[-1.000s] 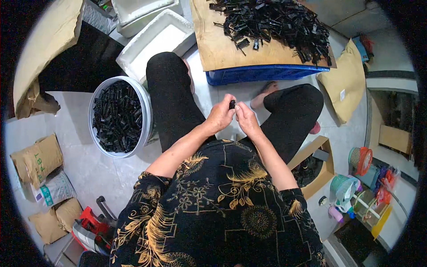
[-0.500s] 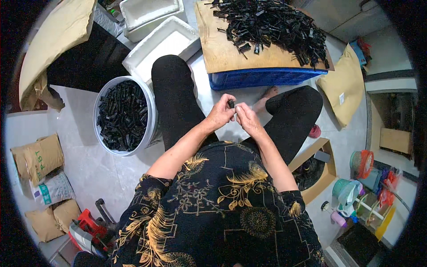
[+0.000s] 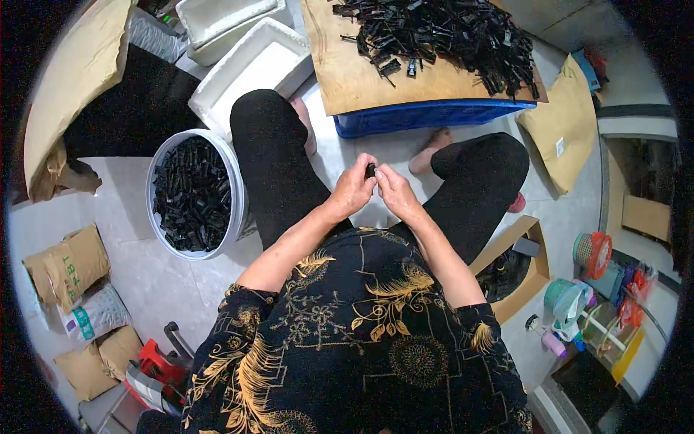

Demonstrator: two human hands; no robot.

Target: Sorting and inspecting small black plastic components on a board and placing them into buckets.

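In front of my body, between my bent knees, both hands meet at a small black plastic part point(image 3: 371, 171). My left hand point(image 3: 351, 188) pinches it between thumb and fingers. From the other side, my right hand point(image 3: 397, 192) closes its fingertips on the part's near edge. Most of the part is hidden by my fingers, so its exact kind does not show. A large heap of similar black plastic parts point(image 3: 441, 36) lies on a wooden board point(image 3: 329, 72) ahead of me. More black pieces point(image 3: 191, 195) fill a white bucket point(image 3: 239, 199) beside my left knee.
A blue crate point(image 3: 434, 116) supports the board. White foam boxes point(image 3: 206, 101) stand at the far left. Brown sacks point(image 3: 76, 264) lie left of the bucket. An open cardboard box point(image 3: 538, 278) sits by my right knee, near baskets point(image 3: 593, 253) and a tan package point(image 3: 560, 130).
The whole view has shifted and tilted slightly with my head. My right fingers have drawn in closer around the black part, and my hands remain together.
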